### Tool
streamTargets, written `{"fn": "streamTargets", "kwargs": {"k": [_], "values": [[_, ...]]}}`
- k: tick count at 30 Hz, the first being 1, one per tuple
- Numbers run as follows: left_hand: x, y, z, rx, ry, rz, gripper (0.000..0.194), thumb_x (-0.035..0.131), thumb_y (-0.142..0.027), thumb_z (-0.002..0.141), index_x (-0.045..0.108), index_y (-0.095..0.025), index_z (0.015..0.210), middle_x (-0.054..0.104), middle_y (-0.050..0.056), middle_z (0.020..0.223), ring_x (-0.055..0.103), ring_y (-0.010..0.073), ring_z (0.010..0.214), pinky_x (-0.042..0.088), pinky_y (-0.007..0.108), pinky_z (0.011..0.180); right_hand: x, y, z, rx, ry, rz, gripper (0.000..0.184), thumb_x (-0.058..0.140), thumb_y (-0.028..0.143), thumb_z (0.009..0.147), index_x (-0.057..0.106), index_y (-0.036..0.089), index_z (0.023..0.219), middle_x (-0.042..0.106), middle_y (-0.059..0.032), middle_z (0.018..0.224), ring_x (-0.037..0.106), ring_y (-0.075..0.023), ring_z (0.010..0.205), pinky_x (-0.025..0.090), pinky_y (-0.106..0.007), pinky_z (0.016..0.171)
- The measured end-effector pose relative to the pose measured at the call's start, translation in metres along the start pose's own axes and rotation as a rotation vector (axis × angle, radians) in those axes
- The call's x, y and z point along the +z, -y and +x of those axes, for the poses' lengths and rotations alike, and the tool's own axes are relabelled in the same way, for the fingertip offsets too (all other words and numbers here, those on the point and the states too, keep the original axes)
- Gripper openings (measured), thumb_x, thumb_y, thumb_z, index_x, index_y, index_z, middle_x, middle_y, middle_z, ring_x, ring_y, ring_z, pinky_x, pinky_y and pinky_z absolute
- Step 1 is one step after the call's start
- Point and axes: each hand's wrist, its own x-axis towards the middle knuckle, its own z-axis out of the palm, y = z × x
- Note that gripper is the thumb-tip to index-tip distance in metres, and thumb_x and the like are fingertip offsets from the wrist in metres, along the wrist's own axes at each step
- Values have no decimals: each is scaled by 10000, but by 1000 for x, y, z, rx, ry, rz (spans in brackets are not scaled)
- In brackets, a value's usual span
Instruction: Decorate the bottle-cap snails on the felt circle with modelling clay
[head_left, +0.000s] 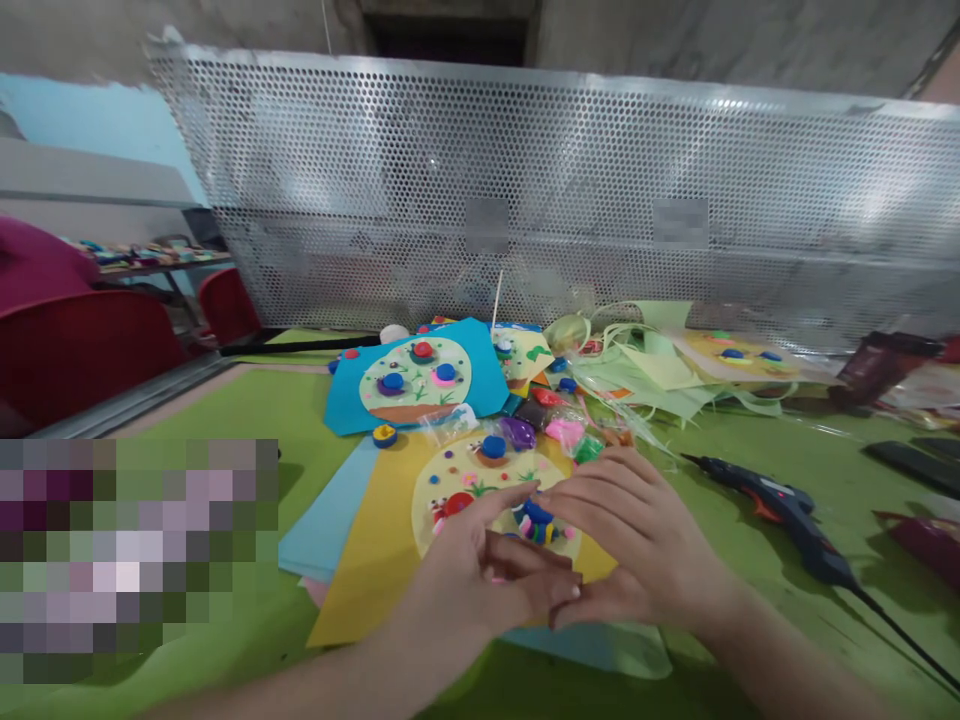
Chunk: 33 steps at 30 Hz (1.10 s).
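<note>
My left hand (499, 570) is closed, its thumb tip meeting curled fingers while the index finger reaches out. Whatever the pinch may hold is too small or hidden to make out. Touching its fingertips is the thumb of my right hand (645, 540), whose other fingers stretch out loosely above. Both hands hover over a yellow sheet (367, 540) bearing a pale round panel (427, 470). Clay figures decorate the panel: a blue-topped one (493, 448), a red one (457, 505) and a blue one with striped colours (536, 515), partly covered by my fingers.
Behind stands a blue card (341, 400) with a similar clay picture. Bagged coloured clay (564, 432) and green paper strips (660, 385) lie further back. A hot glue gun (780, 505) with its cord is at right. A perforated metal screen (570, 160) borders the green table (247, 410).
</note>
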Motion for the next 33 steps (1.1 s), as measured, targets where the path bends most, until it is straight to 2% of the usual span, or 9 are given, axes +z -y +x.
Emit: {"fn": "streamTargets", "kwargs": {"k": [3, 5, 11, 17, 20, 23, 26, 29, 33], "values": [[0, 2, 2, -52, -8, -53, 764, 826, -192, 518, 462, -107, 1185, 719, 34, 644, 687, 239, 762, 534, 299, 632, 0, 0, -2, -35, 16, -30, 582, 505, 656, 775, 627, 113, 946, 708, -78, 856, 613, -202, 781, 425, -374, 771], [-1, 3, 2, -53, -22, -24, 765, 810, -180, 537, 439, -102, 1201, 726, 48, 674, 684, 226, 735, 525, 300, 639, -2, 1, -3, -60, 19, -79, 548, 498, 630, 799, 631, 116, 939, 712, -70, 863, 608, -202, 794, 412, -386, 794], [-1, 1, -3, 67, -52, 189, 855, 747, -199, 632, 288, -131, 1349, 716, 12, 692, 667, 200, 703, 498, 323, 709, -8, 6, -1, -139, 38, -209, 348, 538, 452, 867, 636, 129, 952, 723, -48, 854, 605, -204, 775, 396, -401, 787], [-1, 2, -6, 269, -190, 455, 905, 719, -261, 672, 211, -174, 1416, 719, -8, 688, 643, 221, 855, 450, 365, 875, -5, 8, 3, -57, 7, -138, 299, 542, 411, 868, 617, 132, 943, 711, -43, 823, 604, -181, 755, 404, -366, 776], [-1, 0, -8, 316, -128, 539, 822, 658, -275, 752, 190, -228, 1426, 727, -13, 749, 646, 207, 893, 473, 344, 862, -2, 5, 3, 2, 10, -66, 320, 602, 423, 817, 611, 131, 948, 702, -48, 833, 611, -180, 770, 418, -349, 771], [-5, 1, -12, 363, -45, 584, 655, 534, -313, 859, 199, -276, 1420, 707, 23, 984, 657, 187, 930, 506, 314, 832, -2, -1, 1, 43, 20, -33, 349, 605, 452, 811, 602, 132, 950, 695, -56, 841, 618, -180, 778, 430, -342, 767], [-10, 4, -16, 450, 35, 686, 637, 466, -325, 903, 102, -343, 1425, 650, 28, 1157, 642, 188, 994, 523, 300, 806, -4, -6, -1, 82, 34, -12, 358, 591, 450, 823, 584, 131, 986, 692, -73, 876, 622, -187, 809, 436, -347, 775], [-12, 6, -18, 492, 39, 788, 689, 471, -297, 907, 14, -412, 1410, 631, -5, 1193, 603, 190, 1067, 497, 330, 877, -6, -9, -3, 99, 49, -10, 374, 597, 454, 818, 571, 142, 1021, 689, -75, 895, 619, -197, 831, 432, -357, 793], [-11, 2, -19, 468, -27, 794, 662, 451, -308, 914, 30, -385, 1419, 683, -9, 1068, 598, 192, 1053, 450, 393, 949, -9, -11, -5, 89, 55, -8, 365, 655, 429, 781, 575, 151, 1004, 683, -70, 868, 617, -199, 818, 424, -363, 814]]}}
